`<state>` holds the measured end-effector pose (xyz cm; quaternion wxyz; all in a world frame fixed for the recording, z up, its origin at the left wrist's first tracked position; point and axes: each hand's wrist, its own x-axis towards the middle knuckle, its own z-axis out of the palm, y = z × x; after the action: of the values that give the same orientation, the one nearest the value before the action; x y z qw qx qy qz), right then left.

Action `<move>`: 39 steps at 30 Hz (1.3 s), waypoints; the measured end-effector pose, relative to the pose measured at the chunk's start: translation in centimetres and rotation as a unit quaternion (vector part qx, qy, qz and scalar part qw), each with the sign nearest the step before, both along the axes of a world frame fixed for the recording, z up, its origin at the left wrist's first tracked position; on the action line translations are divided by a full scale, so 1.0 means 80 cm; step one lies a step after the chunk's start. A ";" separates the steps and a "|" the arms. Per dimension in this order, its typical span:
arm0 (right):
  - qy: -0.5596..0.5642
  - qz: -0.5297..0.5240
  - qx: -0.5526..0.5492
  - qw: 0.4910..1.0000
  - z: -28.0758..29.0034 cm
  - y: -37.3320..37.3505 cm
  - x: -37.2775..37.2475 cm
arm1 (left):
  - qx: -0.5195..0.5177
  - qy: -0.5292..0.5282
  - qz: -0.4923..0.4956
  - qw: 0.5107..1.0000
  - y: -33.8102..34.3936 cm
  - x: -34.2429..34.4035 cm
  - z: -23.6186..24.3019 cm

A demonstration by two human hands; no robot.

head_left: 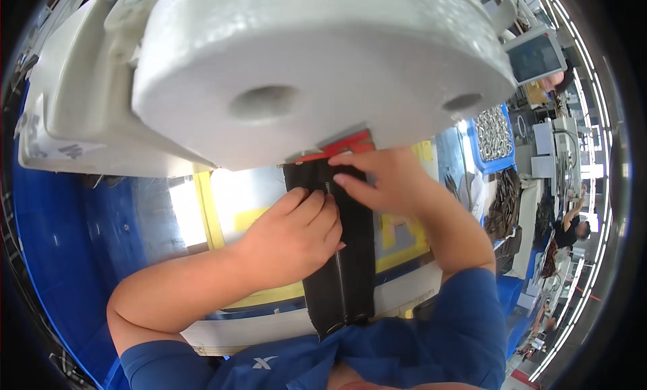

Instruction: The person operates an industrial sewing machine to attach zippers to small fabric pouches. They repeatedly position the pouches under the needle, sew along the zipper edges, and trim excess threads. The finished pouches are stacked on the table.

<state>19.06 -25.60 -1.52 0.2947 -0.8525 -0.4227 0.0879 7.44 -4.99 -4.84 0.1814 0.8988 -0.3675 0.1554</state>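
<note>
A long black fabric piece point(357, 248) with a zipper point(342, 282) down its middle runs from my chest to beneath the white machine head point(323, 86). My left hand point(290, 238) is closed over the fabric's left side, its curled fingertips at the zipper; the thumb is mostly hidden. At the far end, my right hand point(391, 181) rests over the fabric's right edge, index finger and thumb stretched out with a gap between them. The index fingertip is close to a red part point(347, 144) under the machine head, which hides whatever lies beyond it.
A light worktable with yellow strips point(209, 208) lies under the fabric. At right stand a blue bin point(495, 137) of small metallic pieces and a pile of dark strips point(505, 204). A blue panel point(60, 242) curves along the left. A screen point(536, 56) and another person point(573, 229) appear far right.
</note>
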 end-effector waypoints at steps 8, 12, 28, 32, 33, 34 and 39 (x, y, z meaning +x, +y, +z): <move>-0.101 0.060 0.002 0.993 -0.015 -0.001 -0.002 | -0.001 0.007 0.005 1.000 0.000 0.001 0.000; -0.129 0.081 0.005 0.988 -0.018 -0.002 0.004 | -0.003 0.012 0.002 1.000 0.001 0.002 0.000; -0.168 0.104 -0.008 0.980 -0.017 0.001 0.007 | -0.031 0.049 0.058 0.997 0.008 0.008 0.004; -0.198 0.104 -0.014 0.975 -0.016 0.000 0.005 | -0.015 0.054 0.104 0.993 0.010 0.013 0.004; -0.203 0.102 -0.015 0.974 -0.017 0.000 0.004 | -0.004 0.056 0.106 0.993 0.011 0.013 0.005; -0.199 0.101 -0.009 0.975 -0.016 0.000 0.004 | 0.006 0.058 0.109 0.992 0.011 0.013 0.007; -0.173 0.097 -0.003 0.980 -0.025 -0.002 0.003 | 0.049 0.061 0.115 0.990 0.008 0.014 0.015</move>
<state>19.31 -25.77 -3.50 0.2051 -0.8104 -0.5480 -0.0313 8.52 -4.33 -3.64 0.1404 0.9507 -0.2568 0.1023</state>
